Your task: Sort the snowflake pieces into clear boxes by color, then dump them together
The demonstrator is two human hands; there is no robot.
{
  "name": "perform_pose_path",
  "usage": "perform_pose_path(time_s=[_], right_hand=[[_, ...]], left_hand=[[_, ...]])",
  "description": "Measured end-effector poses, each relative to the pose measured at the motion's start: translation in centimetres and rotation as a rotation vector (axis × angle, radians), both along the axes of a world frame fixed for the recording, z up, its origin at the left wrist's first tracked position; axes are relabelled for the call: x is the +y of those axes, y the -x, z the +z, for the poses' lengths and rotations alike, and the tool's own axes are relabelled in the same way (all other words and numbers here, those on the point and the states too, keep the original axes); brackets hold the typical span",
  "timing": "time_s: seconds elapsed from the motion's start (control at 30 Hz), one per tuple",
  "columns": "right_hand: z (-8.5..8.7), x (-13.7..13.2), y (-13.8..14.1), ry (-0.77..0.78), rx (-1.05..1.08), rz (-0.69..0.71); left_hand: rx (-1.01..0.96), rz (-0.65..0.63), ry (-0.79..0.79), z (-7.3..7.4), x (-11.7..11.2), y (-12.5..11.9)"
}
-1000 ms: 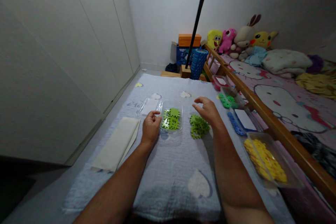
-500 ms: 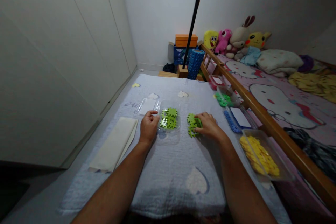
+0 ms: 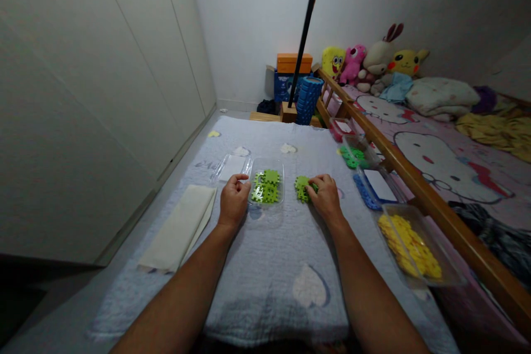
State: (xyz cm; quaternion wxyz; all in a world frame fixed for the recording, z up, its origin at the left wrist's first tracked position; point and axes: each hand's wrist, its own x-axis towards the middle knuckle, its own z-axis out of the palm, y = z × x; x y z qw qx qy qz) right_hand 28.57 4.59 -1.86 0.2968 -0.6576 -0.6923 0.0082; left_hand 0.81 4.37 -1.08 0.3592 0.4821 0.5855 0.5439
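A clear plastic box [image 3: 282,183] stands with its lid [image 3: 232,167] folded back to the left. Several light-green notched building pieces [image 3: 266,187] lie inside it. With fingers curled, my left hand [image 3: 234,202] grips the box's left edge. Just right of the box, a small pile of green notched pieces [image 3: 301,188] rests on the cloth. My right hand [image 3: 327,198] closes over the pile's right side, thumb and fingers pinching green pieces that it partly hides.
Along the right edge stand boxes of yellow pieces [image 3: 410,246], blue pieces [image 3: 367,192], green pieces [image 3: 352,157] and a red box [image 3: 341,129]. A folded cream cloth [image 3: 178,227] lies at left. A wooden bed rail [image 3: 398,160] borders the right side; a black pole [image 3: 305,38] rises behind.
My right hand has drawn its fingers together on the green pieces and shifted slightly left. The pile is more compact, its near pieces gathered up. My left hand stays at the box.
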Motion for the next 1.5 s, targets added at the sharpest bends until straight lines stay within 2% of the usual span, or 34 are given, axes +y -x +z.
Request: perform_pose_path(time_s=[0.17, 0.3, 0.4, 0.5, 0.73, 0.87, 1.03, 1.2, 1.37, 1.5], right_hand=[[0.5, -0.4, 0.4, -0.117, 0.106, -0.038], [1.7, -0.8, 1.4, -0.173, 0.268, 0.024], [2.8, -1.0, 2.9, -0.178, 0.31, 0.074], [4.0, -0.8, 4.9, -0.117, 0.224, 0.094], [6.5, 0.1, 10.2, 0.132, -0.127, 0.073], [6.8, 0.4, 12.1, 0.225, -0.255, 0.122], [6.0, 0.2, 13.2, 0.244, -0.298, 0.143], [5.1, 0.3, 11.6, 0.172, -0.181, 0.171], [4.5, 0.9, 6.0, 0.064, -0.061, 0.043], [3.3, 0.7, 1.5, 0.107, -0.099, -0.07]], left_hand=[[0.013, 0.004, 0.006, 0.2, -0.1, -0.1], [0.017, -0.005, -0.003, 0.3, -0.2, -0.2], [0.004, -0.019, -0.008, 0.4, -0.3, -0.3], [-0.008, -0.021, -0.007, 0.4, -0.3, -0.4], [-0.008, -0.016, -0.006, 0.3, -0.2, -0.4], [-0.001, -0.015, -0.004, 0.0, -0.1, -0.3], [-0.015, -0.026, -0.005, 0.0, -0.1, -0.3], [-0.004, -0.025, 0.005, 0.2, -0.1, -0.3], [-0.002, -0.031, 0.006, 0.2, -0.2, -0.4], [0.008, -0.031, 0.001, 0.4, -0.2, -0.3]])
